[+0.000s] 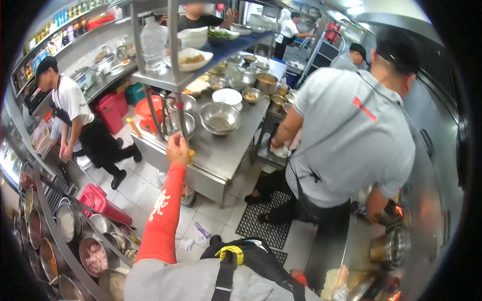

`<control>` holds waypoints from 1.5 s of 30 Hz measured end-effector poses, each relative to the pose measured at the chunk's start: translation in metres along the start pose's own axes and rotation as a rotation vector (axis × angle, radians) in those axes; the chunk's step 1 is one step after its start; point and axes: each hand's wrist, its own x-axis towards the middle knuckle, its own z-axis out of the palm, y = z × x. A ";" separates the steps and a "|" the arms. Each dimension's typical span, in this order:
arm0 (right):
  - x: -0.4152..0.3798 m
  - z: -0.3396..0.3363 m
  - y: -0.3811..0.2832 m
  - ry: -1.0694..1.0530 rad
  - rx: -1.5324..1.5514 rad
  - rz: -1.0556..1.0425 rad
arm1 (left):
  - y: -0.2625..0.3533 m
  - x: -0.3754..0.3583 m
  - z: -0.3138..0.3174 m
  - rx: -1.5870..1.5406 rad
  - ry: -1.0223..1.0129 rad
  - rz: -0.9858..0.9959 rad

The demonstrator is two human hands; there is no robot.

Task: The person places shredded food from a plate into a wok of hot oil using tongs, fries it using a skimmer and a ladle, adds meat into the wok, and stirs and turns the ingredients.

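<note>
My left hand (177,149), beyond a red sleeve, is raised at the near corner of the steel table (221,160). Its fingers are closed beside the shelf post; what they hold, if anything, cannot be made out. A small yellow piece shows just right of it. Steel bowls (221,116) stand beyond that hand. Low at the right, my right hand (342,277) is closed on a pale cloth (329,285), close to a pan (364,288) by the stove. Part of that hand is hidden.
A co-worker in grey (351,130) stands close at my right, facing the flaming stove. Another person (75,110) stands at the left. A rack of pans (65,220), a pink bin (103,200) and a black floor mat (263,210) lie around me.
</note>
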 end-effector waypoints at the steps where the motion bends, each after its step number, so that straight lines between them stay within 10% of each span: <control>1: 0.015 -0.002 -0.020 0.004 0.027 -0.044 | 0.003 0.028 0.007 0.084 0.105 0.093; 6: 0.100 -0.005 -0.166 0.013 0.530 0.072 | 0.029 0.117 0.031 0.056 -0.036 0.114; 12: 0.100 -0.011 -0.363 -0.094 0.450 -0.272 | 0.016 0.122 0.050 -0.316 -0.044 -0.038; 18: 0.159 0.019 -0.420 -0.069 0.041 -0.660 | 0.015 0.105 0.063 -0.252 0.155 0.036; 25: 0.244 0.026 -0.319 -0.195 -0.549 -0.212 | -0.009 0.121 0.066 -0.093 -0.116 -0.172; 30: 0.192 -0.001 -0.279 -0.174 -0.093 0.187 | -0.049 0.127 0.072 -0.060 -0.155 -0.157; 32: 0.220 0.016 -0.219 -0.186 -1.011 -0.496 | -0.043 0.127 0.068 -0.043 -0.193 -0.114; 35: 0.202 0.020 -0.205 -0.375 -1.302 -0.655 | -0.065 0.132 0.069 -0.016 -0.288 0.061; 38: 0.161 0.022 -0.241 -0.337 -1.151 -0.518 | -0.042 0.130 0.066 -0.058 -0.297 -0.117; 40: 0.197 0.058 -0.206 -0.209 -0.159 0.058 | -0.037 0.124 0.069 -0.106 -0.265 -0.151; 43: 0.203 0.068 -0.187 -0.093 -0.238 -0.392 | -0.046 0.131 0.070 -0.041 -0.226 -0.099; 45: 0.179 0.048 -0.225 -0.152 -0.200 -0.195 | -0.034 0.126 0.069 -0.030 -0.166 -0.080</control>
